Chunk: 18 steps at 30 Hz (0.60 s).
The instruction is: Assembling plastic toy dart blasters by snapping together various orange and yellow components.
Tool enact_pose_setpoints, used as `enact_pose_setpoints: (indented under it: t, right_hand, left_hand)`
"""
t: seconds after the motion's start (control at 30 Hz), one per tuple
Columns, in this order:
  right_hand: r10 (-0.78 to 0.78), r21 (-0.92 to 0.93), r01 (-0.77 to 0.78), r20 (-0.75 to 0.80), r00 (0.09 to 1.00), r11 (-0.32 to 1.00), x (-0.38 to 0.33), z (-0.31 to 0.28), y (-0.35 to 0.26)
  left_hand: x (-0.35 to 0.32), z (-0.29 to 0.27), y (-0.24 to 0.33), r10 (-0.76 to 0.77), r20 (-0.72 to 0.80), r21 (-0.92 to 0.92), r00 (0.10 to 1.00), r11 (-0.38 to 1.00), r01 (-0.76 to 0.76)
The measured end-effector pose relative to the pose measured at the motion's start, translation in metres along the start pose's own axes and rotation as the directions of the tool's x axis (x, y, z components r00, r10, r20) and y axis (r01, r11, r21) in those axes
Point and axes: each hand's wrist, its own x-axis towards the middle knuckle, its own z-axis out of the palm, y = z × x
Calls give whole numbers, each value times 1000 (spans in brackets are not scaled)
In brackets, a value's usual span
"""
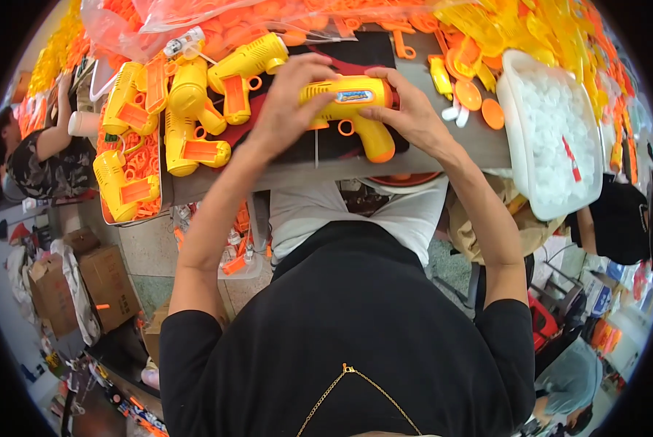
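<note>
A yellow toy gun (374, 135) with a small label on its side, an orange front end and an orange grip base is held above the table edge. My right hand (410, 109) grips its front end, thumb on the near side and fingers over the top. Around its rear end is my left hand (294, 105), slightly blurred, its thumb lying across the yellow body. To the left, several similar yellow toy guns (188, 87) with orange open compartments are heaped together, some over a tray of orange rings (146, 164).
On the right stands a white tub (534, 186) of translucent pieces with a red-and-white tube (571, 159) on top. Orange discs (492, 113) lie beside it. Orange and yellow parts in plastic bags (224, 22) fill the far side. Other people (53, 156) sit nearby.
</note>
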Motion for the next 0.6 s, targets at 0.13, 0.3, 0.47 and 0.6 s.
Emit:
enact_pose_setpoints:
  t: [0.13, 0.3, 0.47, 0.6]
  right_hand:
    - [-250, -134, 223, -252, 935, 966, -60, 0, -18]
    - [40, 330, 10, -142, 989, 944, -151, -7, -18]
    - [352, 390, -320, -10, 936, 863, -272, -55, 1]
    - [754, 248, -712, -187, 630, 657, -355, -126, 43]
  left_hand:
    - [25, -18, 31, -183, 598, -227, 781, 895, 384]
    - [-3, 42, 89, -221, 745, -241, 629, 790, 564]
    - [-34, 115, 147, 27, 826, -305, 563, 861, 407]
    - [-10, 88, 128, 22, 528, -225, 849, 967, 116]
